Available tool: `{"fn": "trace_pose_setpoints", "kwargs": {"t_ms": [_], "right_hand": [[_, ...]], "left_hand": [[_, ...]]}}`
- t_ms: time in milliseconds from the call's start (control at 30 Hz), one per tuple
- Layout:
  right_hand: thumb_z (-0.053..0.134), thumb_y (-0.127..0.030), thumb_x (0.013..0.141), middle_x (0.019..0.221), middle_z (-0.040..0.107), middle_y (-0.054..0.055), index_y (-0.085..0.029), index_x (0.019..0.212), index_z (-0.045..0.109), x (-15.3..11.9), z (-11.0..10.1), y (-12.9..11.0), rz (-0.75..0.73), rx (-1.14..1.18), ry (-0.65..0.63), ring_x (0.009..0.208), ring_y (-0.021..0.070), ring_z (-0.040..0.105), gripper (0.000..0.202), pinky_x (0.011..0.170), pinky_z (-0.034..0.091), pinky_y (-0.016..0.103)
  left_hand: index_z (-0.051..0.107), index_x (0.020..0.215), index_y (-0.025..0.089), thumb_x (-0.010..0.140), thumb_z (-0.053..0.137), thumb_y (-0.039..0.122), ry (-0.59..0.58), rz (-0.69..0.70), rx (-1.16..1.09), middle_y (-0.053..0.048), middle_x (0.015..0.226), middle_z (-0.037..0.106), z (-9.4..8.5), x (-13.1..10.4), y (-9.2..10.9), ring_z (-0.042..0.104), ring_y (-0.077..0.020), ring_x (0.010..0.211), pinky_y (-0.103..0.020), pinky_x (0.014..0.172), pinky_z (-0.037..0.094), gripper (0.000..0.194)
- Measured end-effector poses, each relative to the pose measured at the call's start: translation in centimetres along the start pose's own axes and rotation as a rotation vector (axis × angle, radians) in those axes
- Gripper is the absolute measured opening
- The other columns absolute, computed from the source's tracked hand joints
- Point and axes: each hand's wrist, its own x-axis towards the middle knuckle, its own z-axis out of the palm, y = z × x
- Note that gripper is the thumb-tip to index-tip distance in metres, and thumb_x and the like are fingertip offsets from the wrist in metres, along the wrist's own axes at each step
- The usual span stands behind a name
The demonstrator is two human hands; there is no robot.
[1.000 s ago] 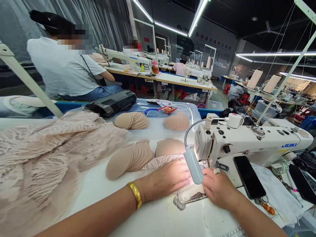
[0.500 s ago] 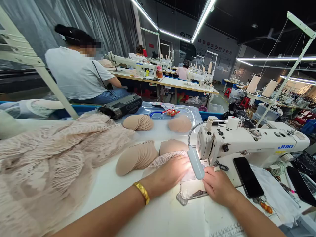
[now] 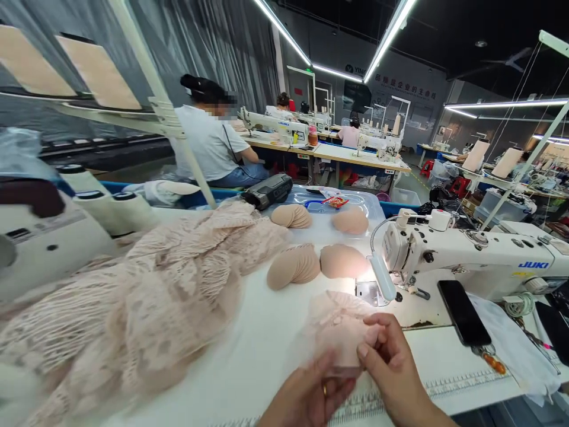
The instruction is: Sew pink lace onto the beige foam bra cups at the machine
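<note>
Near the table's front edge, both hands hold a piece of beige lace fabric (image 3: pixel 340 332), blurred at its left side. My left hand (image 3: pixel 306 388) has its fingers closed on the lower left edge, thumb on top. My right hand (image 3: pixel 391 362) pinches the right edge between thumb and fingers. Behind the fabric stands the white sewing machine (image 3: pixel 471 243), its small lamp (image 3: pixel 382 277) lit over the metal needle plate (image 3: pixel 368 293). Left of the lamp lie a beige bra cup (image 3: pixel 342 261) and a fanned stack of cups (image 3: pixel 293 267).
A heap of beige lace (image 3: pixel 178 284) covers the table's left. Farther back, more cups (image 3: pixel 350 220) lie on a clear plastic lid (image 3: pixel 311 231). A black phone (image 3: pixel 464 312) and white cloth (image 3: pixel 511 338) lie at the right. A co-worker (image 3: pixel 213 136) sits beyond the table.
Both hands have moved from the machine's needle area toward the table's front edge, bringing the lace fabric along. The camera view has turned left, showing more thread cones and another machine.
</note>
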Motion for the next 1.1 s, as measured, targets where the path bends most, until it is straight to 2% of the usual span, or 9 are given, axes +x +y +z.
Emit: {"fn": "trace_pose_setpoints", "kwargs": {"t_ms": [67, 133, 233, 333, 433, 600, 700, 900, 1100], "right_hand": [[0.072, -0.048, 0.093, 0.082, 0.057, -0.002, -0.029, 0.118, 0.064, -2.1, 0.4, 1.4, -0.005, -0.049, 0.013, 0.073, 0.0176, 0.054, 0.032, 0.071, 0.048, 0.03], [0.071, -0.051, 0.094, 0.083, 0.06, 0.0, -0.031, 0.119, 0.068, -3.4, 0.4, 2.2, -0.011, -0.104, -0.035, 0.073, 0.0189, 0.056, 0.032, 0.071, 0.05, 0.031], [0.07, -0.056, 0.094, 0.109, 0.07, 0.004, -0.037, 0.132, 0.067, -3.5, -0.2, 1.5, -0.005, -0.104, -0.081, 0.095, 0.0241, 0.066, 0.042, 0.091, 0.055, 0.038], [0.066, -0.06, 0.096, 0.136, 0.065, 0.006, -0.039, 0.146, 0.057, -2.5, -0.9, -0.1, 0.094, 0.021, -0.082, 0.124, 0.0287, 0.061, 0.055, 0.11, 0.048, 0.045], [0.069, -0.065, 0.092, 0.121, 0.07, 0.008, -0.035, 0.152, 0.05, -2.2, -1.1, -0.6, 0.142, 0.113, -0.05, 0.112, 0.0293, 0.067, 0.07, 0.101, 0.053, 0.045], [0.084, -0.058, 0.082, 0.098, 0.076, 0.005, -0.028, 0.15, 0.047, -2.8, -0.1, 1.2, 0.075, 0.217, 0.029, 0.088, 0.0251, 0.072, 0.083, 0.086, 0.056, 0.039], [0.088, -0.054, 0.08, 0.1, 0.079, 0.005, -0.028, 0.147, 0.048, -2.8, 0.2, 2.2, 0.042, 0.249, 0.079, 0.089, 0.0244, 0.073, 0.083, 0.085, 0.055, 0.036], [0.088, -0.055, 0.078, 0.11, 0.078, 0.007, -0.03, 0.147, 0.049, -2.3, 0.1, 2.8, 0.01, 0.318, 0.111, 0.095, 0.0272, 0.074, 0.083, 0.089, 0.057, 0.041], [0.088, -0.053, 0.078, 0.106, 0.078, 0.008, -0.028, 0.148, 0.049, -2.3, 0.1, 3.1, -0.019, 0.302, 0.158, 0.1, 0.0281, 0.074, 0.084, 0.089, 0.059, 0.04]], "left_hand": [[0.07, 0.12, 0.023, 0.073, 0.091, 0.046, 0.134, 0.157, -0.096, -0.009, 0.124, 0.074, 0.5, 0.4, 1.0, 0.068, -0.0293, 0.121, -0.04, 0.109, 0.054, 0.056], [0.07, 0.126, 0.026, 0.071, 0.093, 0.038, 0.18, 0.228, -0.096, -0.007, 0.126, 0.074, 0.8, 0.5, 1.8, 0.067, -0.0312, 0.123, -0.043, 0.107, 0.056, 0.061], [0.073, 0.123, 0.022, 0.071, 0.094, 0.037, 0.107, 0.165, -0.043, -0.01, 0.123, 0.076, 1.3, 0.0, 1.8, 0.069, -0.0349, 0.121, -0.046, 0.104, 0.058, 0.058], [0.076, 0.121, 0.019, 0.074, 0.093, 0.036, 0.031, 0.096, -0.006, -0.013, 0.119, 0.078, 1.7, -0.7, 1.1, 0.07, -0.037, 0.119, -0.046, 0.101, 0.059, 0.052], [0.077, 0.121, 0.019, 0.077, 0.09, 0.036, 0.063, 0.115, -0.034, -0.012, 0.118, 0.079, 2.0, -0.9, 0.9, 0.071, -0.0358, 0.118, -0.045, 0.101, 0.059, 0.049], [0.08, 0.116, 0.017, 0.078, 0.089, 0.041, 0.105, 0.21, -0.105, -0.012, 0.115, 0.079, 2.9, -0.2, 1.6, 0.072, -0.0348, 0.113, -0.042, 0.1, 0.059, 0.046], [0.081, 0.113, 0.017, 0.078, 0.09, 0.04, 0.114, 0.236, -0.096, -0.012, 0.113, 0.08, 3.2, 0.1, 1.5, 0.071, -0.0334, 0.113, -0.039, 0.1, 0.058, 0.043], [0.08, 0.116, 0.019, 0.077, 0.091, 0.039, 0.137, 0.284, -0.051, -0.01, 0.122, 0.077, 3.1, 0.6, 1.1, 0.067, -0.0325, 0.121, -0.034, 0.101, 0.057, 0.045], [0.079, 0.116, 0.019, 0.075, 0.092, 0.037, 0.131, 0.253, -0.112, -0.01, 0.115, 0.079, 3.6, 0.6, 1.5, 0.072, -0.0316, 0.11, -0.035, 0.093, 0.06, 0.046]]}}
